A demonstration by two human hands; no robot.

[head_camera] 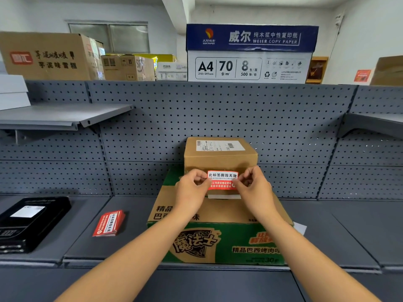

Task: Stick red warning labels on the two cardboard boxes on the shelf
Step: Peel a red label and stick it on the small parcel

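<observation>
A small brown cardboard box (pixel 220 156) stands on top of a larger green and brown box (pixel 218 243) on the grey shelf (pixel 87 240). A red warning label (pixel 222 179) with white and black print is held against the small box's front face. My left hand (pixel 193 189) pinches the label's left end and my right hand (pixel 253 187) pinches its right end. A strip of white backing paper (pixel 224 196) shows just below the label. A stack of spare red labels (pixel 109 223) lies on the shelf to the left.
A black flat box (pixel 28 221) lies at the far left of the shelf. Grey pegboard (pixel 218 118) backs the shelf, with small shelves at left and right. Above stand a copy paper carton (pixel 250 54) and several cardboard boxes.
</observation>
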